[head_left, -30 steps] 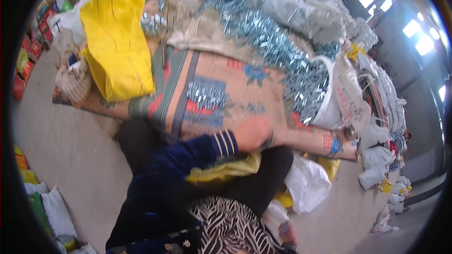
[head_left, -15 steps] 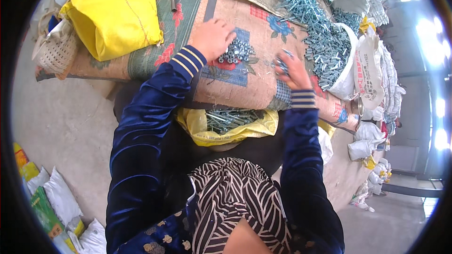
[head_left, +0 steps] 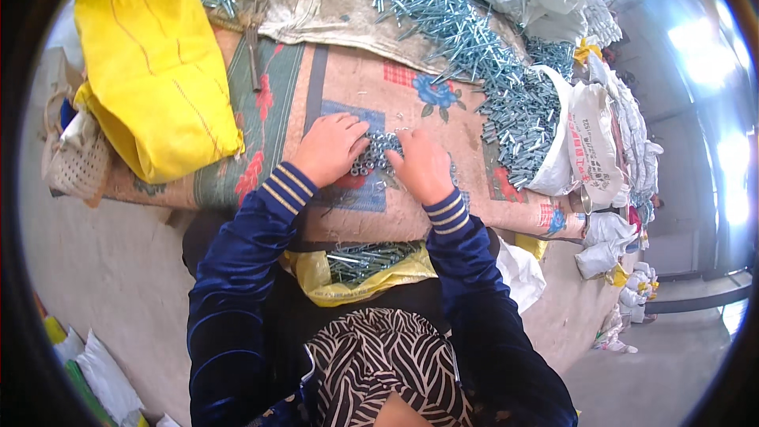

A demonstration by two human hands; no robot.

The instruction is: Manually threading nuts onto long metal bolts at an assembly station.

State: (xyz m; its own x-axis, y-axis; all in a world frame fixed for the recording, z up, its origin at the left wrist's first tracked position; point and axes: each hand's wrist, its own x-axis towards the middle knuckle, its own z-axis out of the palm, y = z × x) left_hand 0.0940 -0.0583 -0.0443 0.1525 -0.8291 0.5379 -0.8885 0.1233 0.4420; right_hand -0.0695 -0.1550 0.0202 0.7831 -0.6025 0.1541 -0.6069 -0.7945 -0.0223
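Observation:
A small pile of shiny metal nuts (head_left: 379, 148) lies on the flowered cloth between my two hands. My left hand (head_left: 334, 149) rests at the pile's left side, fingers stretched out and lying flat, the thumb touching the nuts. From the right, my right hand (head_left: 424, 166) reaches over the pile's edge with its thumb apart from the fingers. The fingertips point down and are partly hidden, and I see nothing held in it. Below the cloth's front edge, an open yellow bag (head_left: 336, 289) holds many long metal bolts (head_left: 368, 259).
A large heap of bluish metal bolts (head_left: 466, 39) spreads across the far right, running into a white sack (head_left: 563, 126). A folded yellow sack (head_left: 150, 71) lies at left. The flowered cloth (head_left: 371, 225) covers the work surface. A dark metal rod (head_left: 254, 63) lies near the back.
My right hand has moved left to the nuts; the metal pieces it held are no longer visible in it. My left hand lies flatter beside the pile. The whole view has shifted.

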